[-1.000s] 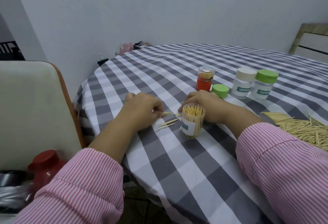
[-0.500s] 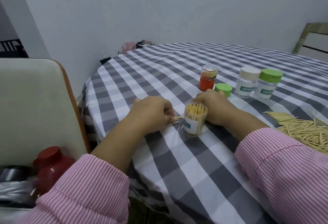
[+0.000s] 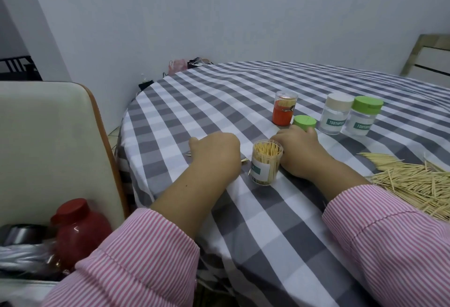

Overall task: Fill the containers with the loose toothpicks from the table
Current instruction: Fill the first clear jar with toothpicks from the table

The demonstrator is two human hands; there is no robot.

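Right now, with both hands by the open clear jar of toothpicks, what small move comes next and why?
Probably lift the left hand and drop its gathered toothpicks into the open clear jar beside it. The jar stands uncapped, already packed, its round green lid lies behind the right hand, and only a few stray toothpicks show near it.
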